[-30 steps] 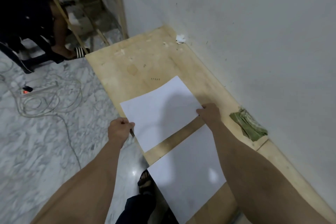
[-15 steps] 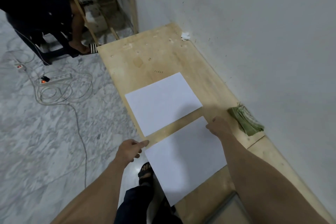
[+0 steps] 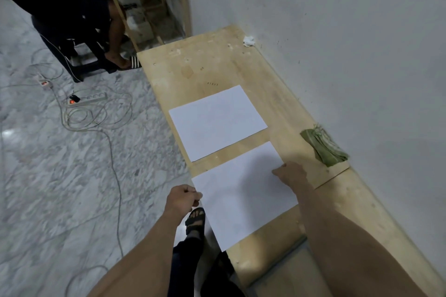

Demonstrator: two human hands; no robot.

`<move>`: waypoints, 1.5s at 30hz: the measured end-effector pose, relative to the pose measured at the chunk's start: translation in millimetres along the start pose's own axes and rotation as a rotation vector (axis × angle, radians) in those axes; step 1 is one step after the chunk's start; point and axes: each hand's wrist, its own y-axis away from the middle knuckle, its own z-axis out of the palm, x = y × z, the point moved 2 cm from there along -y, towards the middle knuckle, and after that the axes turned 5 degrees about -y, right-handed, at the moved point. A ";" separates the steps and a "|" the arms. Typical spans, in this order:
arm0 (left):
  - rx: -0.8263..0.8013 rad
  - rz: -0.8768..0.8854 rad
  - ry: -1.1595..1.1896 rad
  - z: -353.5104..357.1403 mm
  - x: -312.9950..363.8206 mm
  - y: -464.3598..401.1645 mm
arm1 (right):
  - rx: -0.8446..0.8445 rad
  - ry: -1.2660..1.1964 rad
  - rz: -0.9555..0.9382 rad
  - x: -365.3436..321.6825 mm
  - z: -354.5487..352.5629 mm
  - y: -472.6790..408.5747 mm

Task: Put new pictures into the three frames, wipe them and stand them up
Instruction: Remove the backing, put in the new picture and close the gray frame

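Two white sheets lie face down on a long wooden table (image 3: 217, 60). The far sheet (image 3: 217, 123) rests free, untouched. The near sheet (image 3: 243, 198) overhangs the table's left edge a little. My left hand (image 3: 182, 200) pinches that sheet's left corner, fingers closed on the edge. My right hand (image 3: 289, 173) presses its far right corner, fingertips on the paper. A folded green cloth (image 3: 323, 147) lies against the wall, right of my right hand. The corner of a flat grey frame (image 3: 284, 275) shows at the bottom, under my right forearm.
A white wall (image 3: 350, 55) runs along the table's right side. A crumpled white scrap (image 3: 248, 40) sits at the far corner. Cables and a power strip (image 3: 89, 99) lie on the marble floor to the left. Another person's legs (image 3: 115, 50) stand by a second wooden table.
Both hands have left the far sheet and come back to the near sheet, now holding its left and right corners. The far sheet lies flat where it was set.
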 end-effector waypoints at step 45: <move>-0.329 0.379 -0.108 92.3 116.6 87.5 | 0.188 -1.284 0.316 192.5 -88.5 187.7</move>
